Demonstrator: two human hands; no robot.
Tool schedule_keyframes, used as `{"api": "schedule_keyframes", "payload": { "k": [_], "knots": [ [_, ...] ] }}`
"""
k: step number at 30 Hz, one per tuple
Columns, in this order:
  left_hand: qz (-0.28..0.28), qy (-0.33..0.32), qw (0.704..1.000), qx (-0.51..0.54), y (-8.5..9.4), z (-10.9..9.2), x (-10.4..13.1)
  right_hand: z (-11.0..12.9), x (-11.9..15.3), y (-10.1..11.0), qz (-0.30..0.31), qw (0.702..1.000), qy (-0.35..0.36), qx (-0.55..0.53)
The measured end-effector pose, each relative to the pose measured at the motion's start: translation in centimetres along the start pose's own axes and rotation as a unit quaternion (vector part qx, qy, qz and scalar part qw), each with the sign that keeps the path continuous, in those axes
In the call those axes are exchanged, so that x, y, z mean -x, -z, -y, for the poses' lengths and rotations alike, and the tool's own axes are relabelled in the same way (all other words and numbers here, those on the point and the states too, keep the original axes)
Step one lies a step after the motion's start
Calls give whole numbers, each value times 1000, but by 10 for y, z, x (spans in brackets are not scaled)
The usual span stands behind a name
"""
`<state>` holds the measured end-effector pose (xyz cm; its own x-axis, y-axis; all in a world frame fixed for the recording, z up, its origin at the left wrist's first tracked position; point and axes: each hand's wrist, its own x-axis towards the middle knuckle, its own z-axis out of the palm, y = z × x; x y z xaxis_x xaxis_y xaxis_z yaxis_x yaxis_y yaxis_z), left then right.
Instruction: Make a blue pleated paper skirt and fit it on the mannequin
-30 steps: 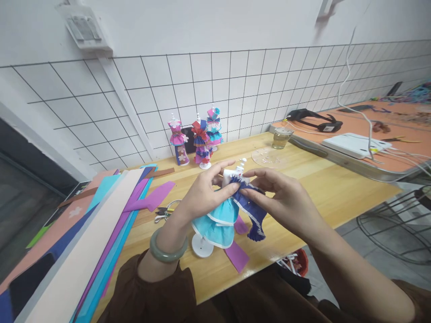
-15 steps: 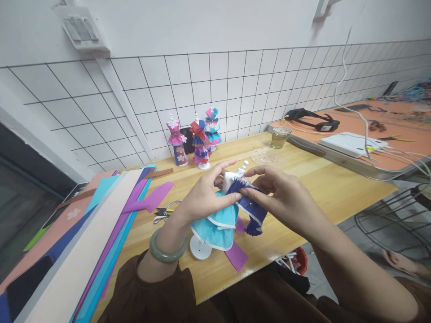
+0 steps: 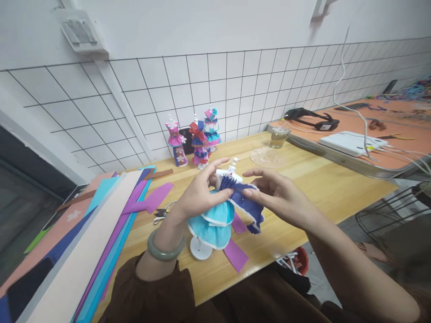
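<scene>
A small white dress form on a round white base wears a tiered turquoise skirt with white edging. My left hand is wrapped round its upper body, the thumb pressing the gathered end of a dark blue strip against the front. The strip hangs to the right, its pleated lower end loose. My right hand pinches the strip's upper edge between thumb and fingers, a little right of the form. Purple pieces lie on the table beneath.
Three dressed miniature forms stand near the wall. Stacked coloured sheets fill the left side, with small cutters beside them. A glass cup and clear dish sit at the back; an orange-topped tray is right.
The form has shifted and tilted slightly left in my left hand. The blue strip is spread wider, and my right hand's fingers are a little farther from the form's neck.
</scene>
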<state>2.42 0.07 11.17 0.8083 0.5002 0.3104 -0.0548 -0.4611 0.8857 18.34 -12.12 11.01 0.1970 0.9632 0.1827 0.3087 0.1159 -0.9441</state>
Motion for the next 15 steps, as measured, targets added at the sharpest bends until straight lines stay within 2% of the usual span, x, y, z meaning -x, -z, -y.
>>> {"api": "schedule_keyframes", "payload": {
  "k": [3,7,15],
  "knots": [
    [1,2,1000,11,2,2,0,-11,-2,2,42,997,-23,-52],
    [8,7,1000,20,3,3,0,-16,0,4,77,995,-29,-53],
    [25,-5,1000,15,5,1,0,-2,1,3,34,996,54,56]
  ]
}}
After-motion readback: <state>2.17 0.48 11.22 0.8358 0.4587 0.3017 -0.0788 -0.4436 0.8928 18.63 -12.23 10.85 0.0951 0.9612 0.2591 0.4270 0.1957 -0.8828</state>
